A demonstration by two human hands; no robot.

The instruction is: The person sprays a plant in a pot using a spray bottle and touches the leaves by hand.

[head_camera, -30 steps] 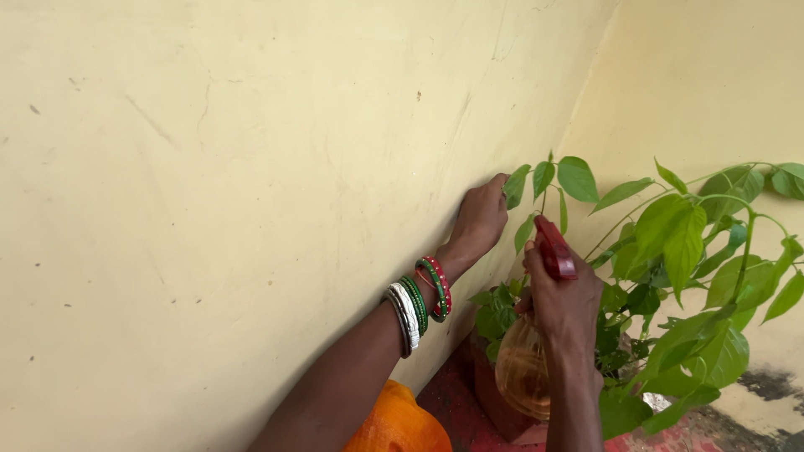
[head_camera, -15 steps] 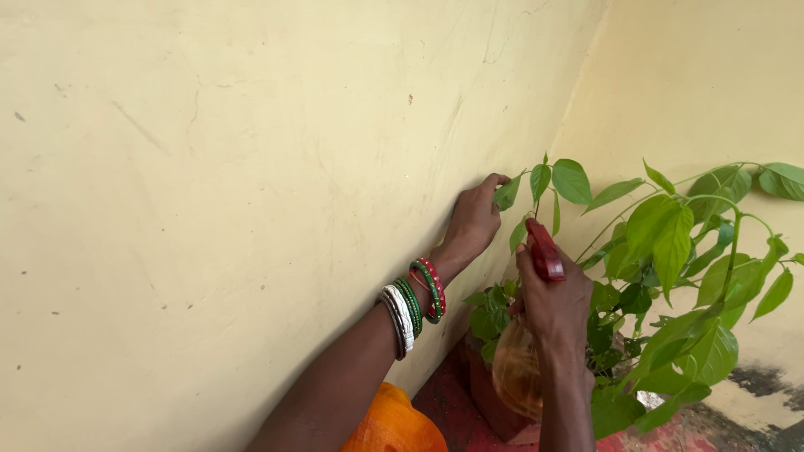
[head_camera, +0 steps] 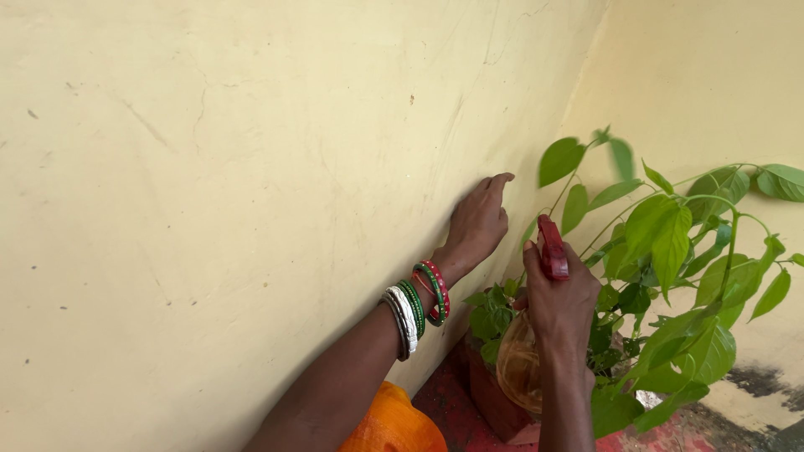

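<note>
Fingers [head_camera: 500,179] of the left hand [head_camera: 478,224] lie loosely spread and empty against the yellow wall [head_camera: 251,167], just left of a blurred leaf [head_camera: 560,160]. Right hand [head_camera: 559,303] is wrapped around a spray bottle [head_camera: 521,365] with a red nozzle [head_camera: 552,249], held near the plant [head_camera: 678,276] on the right, above a red pot [head_camera: 494,402]. Bangles [head_camera: 419,305] ring the left wrist.

Red sprayer head [head_camera: 553,249], amber bottle [head_camera: 518,366], green leaves [head_camera: 670,234].

Topmost leaves [head_camera: 615,151] blurred; hand [head_camera: 559,303] hides bottle neck.
</note>
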